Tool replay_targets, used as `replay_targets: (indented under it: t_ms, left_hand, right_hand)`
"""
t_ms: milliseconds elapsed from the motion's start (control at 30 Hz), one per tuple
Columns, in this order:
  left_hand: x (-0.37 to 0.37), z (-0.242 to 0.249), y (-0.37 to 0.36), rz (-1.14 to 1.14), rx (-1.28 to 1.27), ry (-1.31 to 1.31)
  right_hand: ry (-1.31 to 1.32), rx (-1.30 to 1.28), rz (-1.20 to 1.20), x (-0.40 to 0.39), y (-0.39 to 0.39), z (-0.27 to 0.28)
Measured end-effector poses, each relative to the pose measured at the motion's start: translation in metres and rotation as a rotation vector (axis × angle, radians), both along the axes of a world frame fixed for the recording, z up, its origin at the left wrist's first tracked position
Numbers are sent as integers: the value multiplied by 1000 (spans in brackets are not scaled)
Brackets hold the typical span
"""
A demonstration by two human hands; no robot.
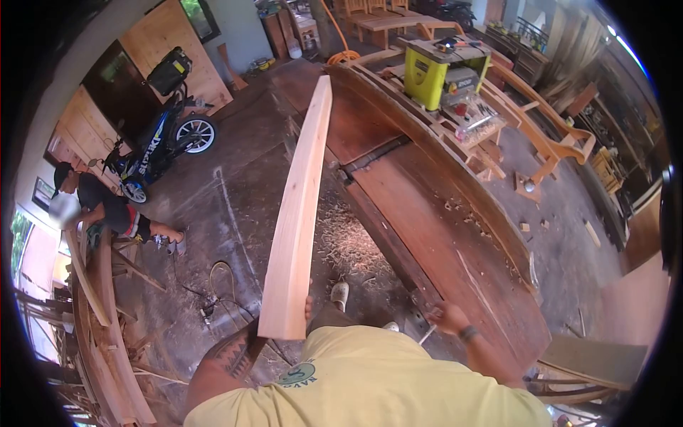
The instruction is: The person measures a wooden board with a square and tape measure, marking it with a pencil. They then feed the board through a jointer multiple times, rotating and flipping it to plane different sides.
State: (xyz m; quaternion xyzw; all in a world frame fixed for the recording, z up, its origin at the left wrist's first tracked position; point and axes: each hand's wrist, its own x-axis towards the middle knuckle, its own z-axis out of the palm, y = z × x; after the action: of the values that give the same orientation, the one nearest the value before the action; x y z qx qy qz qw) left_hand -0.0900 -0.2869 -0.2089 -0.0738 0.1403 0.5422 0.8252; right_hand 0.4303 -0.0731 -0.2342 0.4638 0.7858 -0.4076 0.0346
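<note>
A long, pale wooden beam point(293, 235) reaches from my chest out over the floor, its far end narrower and beside the reddish-brown workbench point(427, 213). My left hand point(309, 304) grips the beam near its close end; only some fingertips show at its right side, the rest is hidden behind the wood. At the bench's near left edge, my right hand point(449, 319) is closed around a thin, light-coloured stick-like thing point(427, 335), whose kind I cannot make out. A dark band circles the right wrist.
Wood shavings point(348, 242) cover the floor between beam and bench. A green planer-like machine point(441, 75) stands beyond the bench. Left, a person point(107, 203) works by stacked timber point(107, 334), near a motorbike point(153, 142). A cable point(222, 277) lies on the floor.
</note>
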Motion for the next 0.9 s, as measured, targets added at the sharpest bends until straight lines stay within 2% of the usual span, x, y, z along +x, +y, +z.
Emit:
replay_targets:
  t_ms: [67,100,167,300,367,500,533,567,633,700,767,833,867,900]
  left_hand:
    - [-11,29,-26,-28,13,-35]
    - [-15,30,-43,-31,7,-29]
    - [-31,23,-74,-19,-23,14]
    - [-77,-11,-119,22,-131,228]
    - [-108,-36,-129,12,-204,436]
    - [-173,-76,-150,-114,-326,961]
    - [-184,-86,-161,-159,-358,1094]
    - [-197,-92,-171,-205,-377,1203]
    - [-223,-105,-188,-287,-399,1359]
    - [-247,-116,-206,-339,-386,1457]
    - [-267,-126,-230,-389,-337,1543]
    - [-288,-135,-260,-419,-246,1626]
    - [-299,-138,-276,-431,-203,1661]
    - [-308,-139,-289,-449,-166,1682]
  right_hand:
    - [65,-107,200,-82,24,14]
    - [95,-156,280,-125,34,25]
    - [243,-198,405,-204,57,7]
    - [464,-797,208,-366,103,1]
    - [580,-1022,12,-444,131,1]
    - [721,-1101,-464,-591,176,-34]
    - [617,-1154,-477,-617,181,-42]
    - [708,-1290,-413,-640,181,-75]
    - [852,-1264,-686,-670,161,-72]
    - [1037,-1242,-712,-703,145,-73]
    - [974,-1280,-793,-722,144,-67]
    - [1066,-1265,-826,-729,136,-65]
    - [1360,-1515,-419,-727,144,-83]
    - [1400,-1507,-363,-726,140,-127]
